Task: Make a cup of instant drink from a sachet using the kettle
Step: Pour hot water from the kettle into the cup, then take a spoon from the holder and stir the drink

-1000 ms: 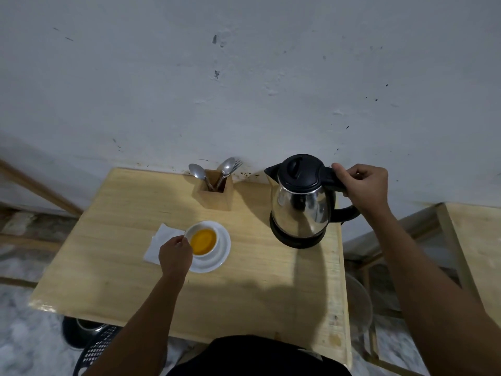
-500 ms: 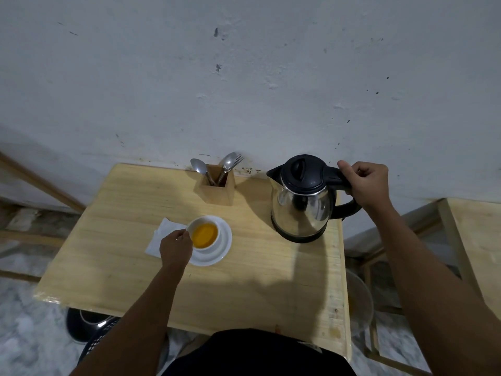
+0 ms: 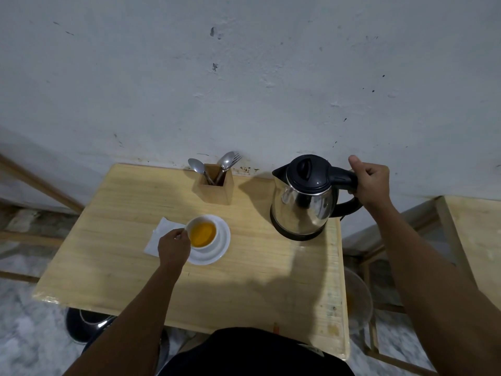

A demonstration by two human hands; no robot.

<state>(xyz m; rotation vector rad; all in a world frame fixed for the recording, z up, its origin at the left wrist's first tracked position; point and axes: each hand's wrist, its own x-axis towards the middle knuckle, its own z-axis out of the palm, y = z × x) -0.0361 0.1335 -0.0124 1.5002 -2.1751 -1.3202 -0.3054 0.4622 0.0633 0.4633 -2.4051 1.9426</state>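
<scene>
Since 1 s ago the kettle [image 3: 303,198] has come down from mid-air & now sits upright on the wooden table [image 3: 130,256], near its right rear corner, spout pointing left. Right hand [image 3: 371,183] is wrapped round the black handle, fingers curled tight, thumb lifted above it. Left hand [image 3: 173,246] has barely shifted: it's at the near-left rim of the white cup [image 3: 202,232], fingertips pinched at the edge; can't tell if they grip the rim or the cup's handle. Cup holds orange-yellow liquid & stands on a white saucer [image 3: 217,249], roughly mid-table. White napkin [image 3: 160,236] lies flat just left of the saucer, partly under it & the hand. Wooden cutlery holder [image 3: 215,189] at the back edge by the wall holds 2 spoons & a fork, unchanged. No brand, label or writing readable on kettle, cup or napkin. Sachet isn't identifiable. Kettle body is shiny steel w/ black lid, closed.
</scene>
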